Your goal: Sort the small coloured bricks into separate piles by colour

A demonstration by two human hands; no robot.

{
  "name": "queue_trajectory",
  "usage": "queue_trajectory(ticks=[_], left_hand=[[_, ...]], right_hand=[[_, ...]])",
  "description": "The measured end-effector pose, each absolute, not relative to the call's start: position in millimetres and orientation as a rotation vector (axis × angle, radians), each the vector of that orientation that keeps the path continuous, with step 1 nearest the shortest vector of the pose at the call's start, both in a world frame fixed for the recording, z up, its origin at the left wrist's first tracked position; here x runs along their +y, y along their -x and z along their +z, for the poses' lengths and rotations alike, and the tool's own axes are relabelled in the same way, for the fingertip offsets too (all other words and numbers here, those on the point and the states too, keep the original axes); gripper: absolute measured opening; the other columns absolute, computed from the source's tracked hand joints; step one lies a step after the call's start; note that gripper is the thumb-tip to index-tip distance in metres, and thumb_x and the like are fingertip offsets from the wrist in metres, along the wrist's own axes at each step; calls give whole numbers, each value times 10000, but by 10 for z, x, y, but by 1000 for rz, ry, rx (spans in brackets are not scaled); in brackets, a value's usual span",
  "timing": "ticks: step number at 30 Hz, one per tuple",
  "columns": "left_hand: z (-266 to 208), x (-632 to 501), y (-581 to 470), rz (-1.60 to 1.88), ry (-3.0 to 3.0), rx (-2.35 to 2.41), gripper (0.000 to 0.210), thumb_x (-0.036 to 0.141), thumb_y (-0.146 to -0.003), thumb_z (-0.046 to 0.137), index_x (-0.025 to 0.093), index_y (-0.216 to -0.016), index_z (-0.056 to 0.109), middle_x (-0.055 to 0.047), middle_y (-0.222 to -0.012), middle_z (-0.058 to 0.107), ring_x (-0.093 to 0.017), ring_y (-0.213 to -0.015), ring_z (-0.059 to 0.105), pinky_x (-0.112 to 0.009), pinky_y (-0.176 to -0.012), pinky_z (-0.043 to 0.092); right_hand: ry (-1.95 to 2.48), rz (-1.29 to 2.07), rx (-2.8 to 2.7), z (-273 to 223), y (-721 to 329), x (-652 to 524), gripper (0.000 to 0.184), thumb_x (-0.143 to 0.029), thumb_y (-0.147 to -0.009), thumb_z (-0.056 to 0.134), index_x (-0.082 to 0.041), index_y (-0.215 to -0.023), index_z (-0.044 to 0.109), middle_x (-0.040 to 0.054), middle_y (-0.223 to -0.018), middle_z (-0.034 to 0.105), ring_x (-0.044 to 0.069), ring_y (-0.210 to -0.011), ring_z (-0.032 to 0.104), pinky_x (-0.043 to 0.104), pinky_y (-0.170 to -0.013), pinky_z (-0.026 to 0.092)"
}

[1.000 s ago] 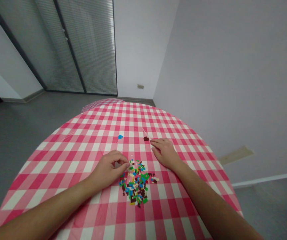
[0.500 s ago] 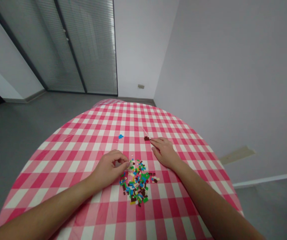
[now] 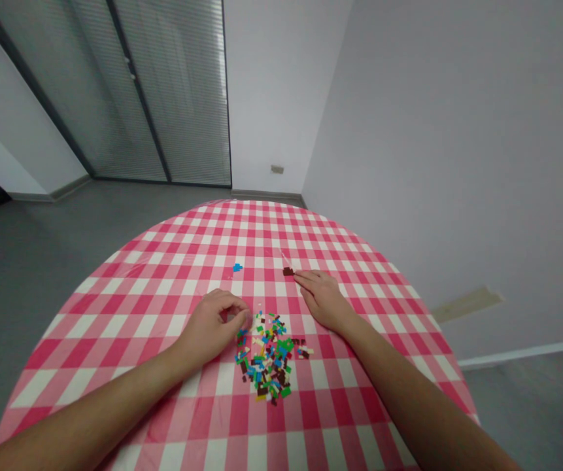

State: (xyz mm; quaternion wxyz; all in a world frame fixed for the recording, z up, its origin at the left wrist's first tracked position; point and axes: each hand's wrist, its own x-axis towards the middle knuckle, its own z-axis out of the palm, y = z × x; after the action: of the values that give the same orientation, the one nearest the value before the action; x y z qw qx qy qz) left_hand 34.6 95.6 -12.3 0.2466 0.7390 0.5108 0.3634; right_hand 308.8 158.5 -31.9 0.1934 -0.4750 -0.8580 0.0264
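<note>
A loose pile of small toy building bricks [image 3: 272, 360] in green, blue, brown, white and yellow lies on the checked tablecloth. At its upper left edge is my left hand [image 3: 220, 324], thumb and forefinger pinched together; whatever may be between them is too small to make out. My right hand [image 3: 325, 297] rests palm down beyond the pile on the right, fingers stretched out. Its fingertips are at the edge of a small cluster of dark brown bricks [image 3: 288, 271]. Farther left, apart from both hands, sits a little group of blue bricks [image 3: 237, 267].
The round table wears a red and white checked tablecloth [image 3: 163, 261]. Beyond it stand a glass partition with blinds [image 3: 178, 98] and a white wall with a socket [image 3: 276, 169]. Another wall [image 3: 433, 163] runs along the right.
My left hand has drawn back slightly up and to the left from the pile, its fingers still pinched. My right hand and the brown cluster have hardly moved.
</note>
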Motion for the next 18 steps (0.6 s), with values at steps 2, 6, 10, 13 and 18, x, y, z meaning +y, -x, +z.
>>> queue_trajectory(ticks=[2, 6, 10, 13, 18], left_hand=[[-136, 974, -320, 985, -2114, 1389, 149, 207, -804, 566, 220, -774, 712, -39, -758, 711, -224, -756, 610, -396, -758, 449], [-147, 992, -291, 908, -2245, 1360, 203, 163, -795, 549, 231, -852, 731, -27, -800, 716, -237, -803, 612, -416, -801, 422], [-136, 985, -305, 809, -2270, 1310, 191, 157, -817, 550, 229, -841, 725, -24, -796, 710, -232, -807, 604, -398, -793, 413], [-128, 978, -322, 777, -2285, 1275, 171, 177, -844, 560, 228, -847, 724, -24, -788, 702, -227, -801, 596, -386, -782, 410], [-123, 971, -338, 752, -2278, 1272, 163, 182, -864, 570, 220, -851, 728, -18, -766, 689, -208, -787, 586, -361, -775, 403]], right_hand=[[1317, 126, -2348, -281, -3089, 1565, 351, -169, -921, 470, -177, -1213, 664, 115, -1250, 664, 275, -1148, 580, 476, -1011, 436], [1263, 315, -2270, -177, -3063, 1469, 254, -218, -914, 522, -187, -1070, 720, 99, -1032, 737, 239, -952, 660, 398, -864, 518], [1095, 545, -2402, -103, -2978, 1340, 192, -201, -895, 575, -185, -990, 741, 69, -944, 753, 202, -875, 667, 329, -792, 515], [1007, 562, -2490, -81, -2910, 1275, 203, -196, -915, 574, -186, -1029, 741, 70, -941, 738, 202, -887, 635, 324, -797, 491], [1024, 487, -2613, -67, -2859, 1246, 210, -237, -935, 593, -183, -1069, 745, 79, -870, 669, 206, -859, 575, 311, -744, 450]])
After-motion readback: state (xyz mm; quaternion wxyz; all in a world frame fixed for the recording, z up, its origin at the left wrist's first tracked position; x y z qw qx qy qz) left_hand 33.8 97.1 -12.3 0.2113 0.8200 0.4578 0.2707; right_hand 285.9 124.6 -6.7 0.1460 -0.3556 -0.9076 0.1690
